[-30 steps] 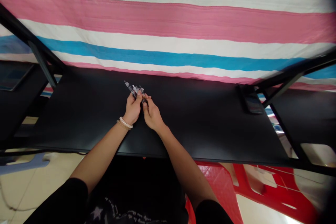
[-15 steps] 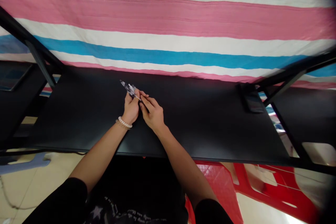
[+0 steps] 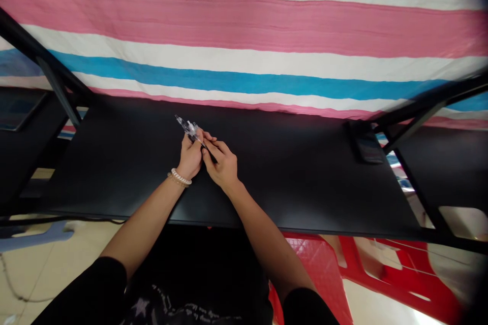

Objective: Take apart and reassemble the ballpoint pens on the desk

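My left hand [image 3: 190, 160], with a white coil band and a beaded bracelet at the wrist, is closed around a small pointed grey, white and black object [image 3: 189, 129]. It resembles a model jet plane, its narrow end aimed away to the upper left. My right hand [image 3: 224, 165] pinches a thin tool with a black handle [image 3: 208, 153], like a small screwdriver. The thin pale shaft of this tool meets the near end of the object. Fingers hide that contact point and the object's lower part. Both hands are together above the black tabletop [image 3: 290, 177].
A dark phone-like slab [image 3: 368, 146] lies at the table's right end. Striped sheeting [image 3: 244, 28] hangs behind the table. Black metal struts [image 3: 57, 89] rise at both ends. Red plastic stools [image 3: 404, 274] stand below at the right, and other black tables adjoin both sides.
The black handle in my right hand has turned slightly and shows more between the fingers. Both hands otherwise stay in the same place.
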### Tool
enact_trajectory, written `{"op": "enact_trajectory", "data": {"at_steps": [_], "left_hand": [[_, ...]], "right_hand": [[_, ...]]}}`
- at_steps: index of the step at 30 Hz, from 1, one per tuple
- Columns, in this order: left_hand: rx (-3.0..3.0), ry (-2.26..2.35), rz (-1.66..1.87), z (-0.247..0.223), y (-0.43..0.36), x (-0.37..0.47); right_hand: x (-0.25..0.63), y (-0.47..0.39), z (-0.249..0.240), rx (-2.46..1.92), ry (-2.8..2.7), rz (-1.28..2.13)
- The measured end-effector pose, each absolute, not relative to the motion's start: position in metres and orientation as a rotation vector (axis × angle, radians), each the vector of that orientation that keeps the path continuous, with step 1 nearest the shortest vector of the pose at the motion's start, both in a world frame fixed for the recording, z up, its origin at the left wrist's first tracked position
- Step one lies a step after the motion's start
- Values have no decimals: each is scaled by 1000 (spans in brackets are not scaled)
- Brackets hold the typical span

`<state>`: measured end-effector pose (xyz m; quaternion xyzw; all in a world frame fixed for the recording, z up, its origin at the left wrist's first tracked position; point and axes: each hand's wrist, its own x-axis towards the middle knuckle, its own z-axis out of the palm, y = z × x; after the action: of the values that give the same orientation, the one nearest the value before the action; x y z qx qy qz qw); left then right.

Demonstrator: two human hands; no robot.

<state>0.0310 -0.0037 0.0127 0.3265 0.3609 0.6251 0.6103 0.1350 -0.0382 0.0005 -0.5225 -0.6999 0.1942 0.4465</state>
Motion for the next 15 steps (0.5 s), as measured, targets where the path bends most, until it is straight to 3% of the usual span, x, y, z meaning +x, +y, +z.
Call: {"op": "enact_trajectory", "data": {"at_steps": [15], "left_hand": [[561, 848, 1304, 6, -1, 28]], "right_hand": [[129, -36, -6, -1405, -1664, 482]]}}
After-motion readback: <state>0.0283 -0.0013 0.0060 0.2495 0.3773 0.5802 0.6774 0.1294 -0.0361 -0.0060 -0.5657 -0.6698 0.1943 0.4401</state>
